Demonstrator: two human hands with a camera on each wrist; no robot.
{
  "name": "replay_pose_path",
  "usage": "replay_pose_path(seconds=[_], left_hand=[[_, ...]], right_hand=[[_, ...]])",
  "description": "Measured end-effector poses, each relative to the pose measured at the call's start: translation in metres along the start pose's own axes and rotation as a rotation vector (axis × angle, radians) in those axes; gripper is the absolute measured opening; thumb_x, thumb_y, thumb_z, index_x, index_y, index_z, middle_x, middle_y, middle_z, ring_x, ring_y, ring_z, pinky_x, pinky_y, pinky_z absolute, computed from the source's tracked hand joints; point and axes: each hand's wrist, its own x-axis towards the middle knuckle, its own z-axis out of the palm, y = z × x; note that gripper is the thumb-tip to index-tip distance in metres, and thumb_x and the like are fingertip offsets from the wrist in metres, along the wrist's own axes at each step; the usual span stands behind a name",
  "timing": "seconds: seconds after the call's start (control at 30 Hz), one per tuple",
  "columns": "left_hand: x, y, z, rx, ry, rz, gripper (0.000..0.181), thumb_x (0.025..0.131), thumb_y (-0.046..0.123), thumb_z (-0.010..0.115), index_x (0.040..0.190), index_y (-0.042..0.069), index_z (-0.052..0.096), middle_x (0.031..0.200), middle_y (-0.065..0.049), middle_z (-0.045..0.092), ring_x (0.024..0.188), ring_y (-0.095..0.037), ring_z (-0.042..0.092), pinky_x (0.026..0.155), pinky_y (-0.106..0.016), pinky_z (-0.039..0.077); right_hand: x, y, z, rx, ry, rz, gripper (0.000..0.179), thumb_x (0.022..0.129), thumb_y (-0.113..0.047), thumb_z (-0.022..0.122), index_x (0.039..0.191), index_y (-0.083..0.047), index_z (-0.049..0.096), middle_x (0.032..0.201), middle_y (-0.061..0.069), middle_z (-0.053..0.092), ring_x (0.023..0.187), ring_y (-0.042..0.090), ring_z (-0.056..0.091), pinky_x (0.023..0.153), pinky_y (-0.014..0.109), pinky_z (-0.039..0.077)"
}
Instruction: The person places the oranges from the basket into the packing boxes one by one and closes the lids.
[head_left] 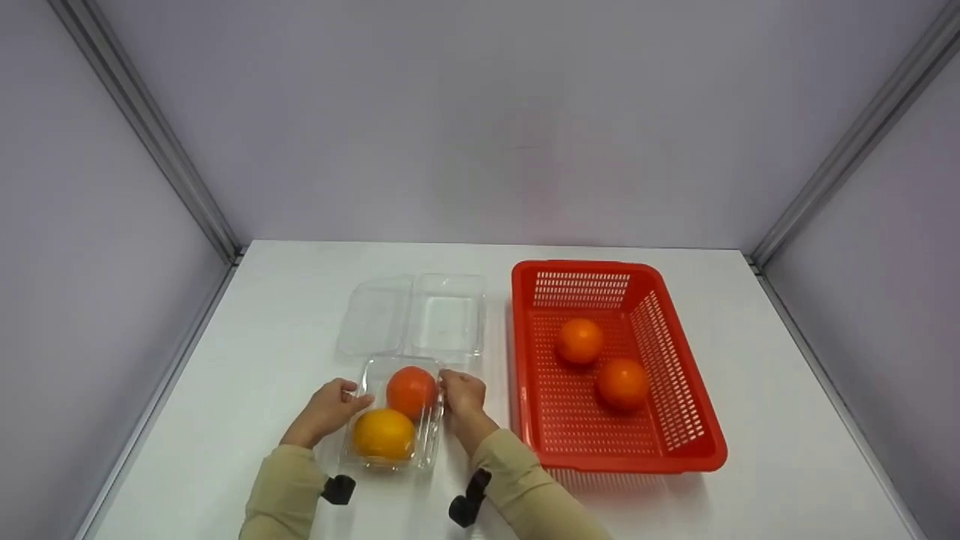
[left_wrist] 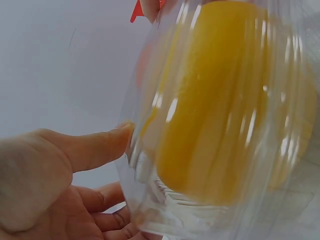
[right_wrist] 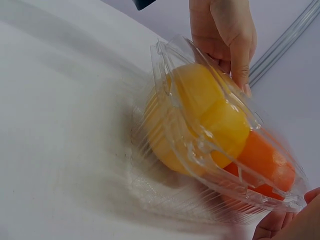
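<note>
A clear plastic clamshell box (head_left: 430, 444) lies at the front of the table with its lid down over two round fruits. The yellow fruit (head_left: 383, 435) sits in the near half, and the red-orange fruit (head_left: 411, 391) in the far half. My left hand (head_left: 328, 409) is at the box's left side; in the left wrist view its thumb (left_wrist: 100, 147) presses the lid's edge, other fingers bent below. At the far right corner my right hand (head_left: 465, 397) pinches the rim, partly cut off in the right wrist view.
Behind the box lies another clear clamshell (head_left: 446, 322), opened flat, its lid (head_left: 375, 319) to the left. A red slotted basket (head_left: 523, 375) stands to the right, holding two oranges (head_left: 580, 341). White walls close in the table at the back and sides.
</note>
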Motion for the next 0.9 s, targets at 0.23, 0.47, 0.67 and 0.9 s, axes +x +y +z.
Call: replay_pose_path(seconds=[0.23, 0.47, 0.67, 0.9], left_hand=[[-0.001, 0.001, 0.0, -0.007, -0.003, -0.013, 0.053, 0.096, 0.031, 0.055, 0.131, -0.007, 0.044, 0.123, -0.027, 0.057, 0.104, -0.031, 0.059, 0.1, -0.051, 0.048], [-0.001, 0.001, 0.0, -0.008, -0.008, -0.013, 0.053, 0.096, 0.031, 0.055, 0.132, -0.007, 0.043, 0.124, -0.027, 0.057, 0.104, -0.03, 0.06, 0.1, -0.052, 0.048], [-0.001, 0.002, -0.001, 0.008, -0.008, 0.005, 0.053, 0.096, 0.029, 0.055, 0.132, -0.009, 0.044, 0.123, -0.028, 0.058, 0.101, -0.029, 0.063, 0.097, -0.05, 0.05], [-0.001, 0.002, -0.001, 0.012, -0.012, -0.014, 0.054, 0.096, 0.03, 0.055, 0.132, -0.008, 0.043, 0.122, -0.027, 0.058, 0.102, -0.029, 0.061, 0.098, -0.05, 0.049]], right_hand=[[-0.006, 0.005, -0.004, -0.003, -0.008, -0.016, 0.023, 0.086, -0.01, 0.061, 0.101, 0.007, 0.065, 0.067, -0.004, 0.055, 0.06, 0.006, 0.05, 0.056, 0.017, 0.044], [-0.011, 0.012, -0.009, -0.042, -0.032, -0.041, 0.023, 0.088, -0.01, 0.06, 0.102, 0.006, 0.065, 0.069, -0.003, 0.056, 0.061, 0.006, 0.051, 0.056, 0.017, 0.045], [-0.018, 0.019, -0.013, -0.11, -0.042, -0.082, 0.022, 0.087, -0.011, 0.059, 0.1, 0.006, 0.066, 0.069, -0.003, 0.056, 0.06, 0.007, 0.049, 0.054, 0.017, 0.044], [-0.024, 0.021, -0.017, -0.155, -0.06, -0.072, 0.024, 0.088, -0.014, 0.06, 0.103, 0.004, 0.066, 0.077, 0.0, 0.06, 0.067, 0.01, 0.052, 0.058, 0.018, 0.046]])
